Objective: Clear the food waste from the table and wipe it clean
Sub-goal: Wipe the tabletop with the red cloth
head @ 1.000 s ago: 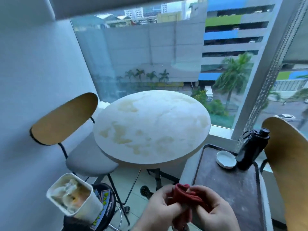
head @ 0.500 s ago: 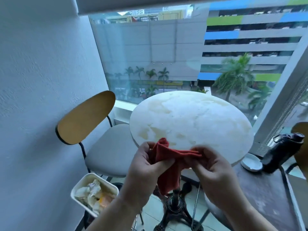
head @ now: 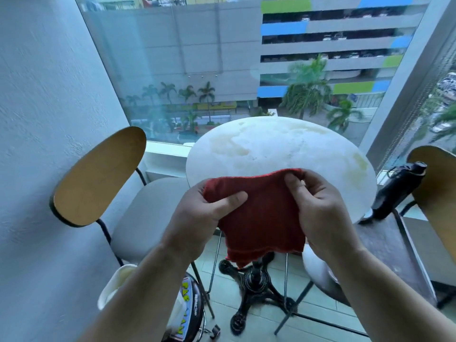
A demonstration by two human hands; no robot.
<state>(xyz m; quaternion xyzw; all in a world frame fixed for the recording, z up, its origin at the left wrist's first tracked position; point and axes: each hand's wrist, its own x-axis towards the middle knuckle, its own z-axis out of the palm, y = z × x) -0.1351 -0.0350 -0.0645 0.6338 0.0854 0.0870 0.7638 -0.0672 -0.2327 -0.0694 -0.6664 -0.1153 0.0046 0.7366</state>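
A red cloth (head: pixel 261 218) hangs spread out between both hands, in front of the near edge of the round white table (head: pixel 278 149). My left hand (head: pixel 199 213) pinches its left upper corner, thumb on top. My right hand (head: pixel 318 208) grips its right upper corner. The tabletop shows yellowish stains and a few dark specks. At the lower left, a white container (head: pixel 116 285) stands on a round black stool (head: pixel 195 309), mostly hidden behind my left forearm.
A chair with a wooden back (head: pixel 98 176) stands left of the table, against the white wall. On the right, a dark tray (head: pixel 385 253) carries a black bottle (head: pixel 397 191), beside another wooden chair back (head: pixel 436 193). The table's black iron foot (head: pixel 256 287) stands on the tiled floor. Glass window behind.
The cloth was bunched between my hands; now it is pulled open flat. The view has moved closer to the table, and the food container has slid behind my left arm.
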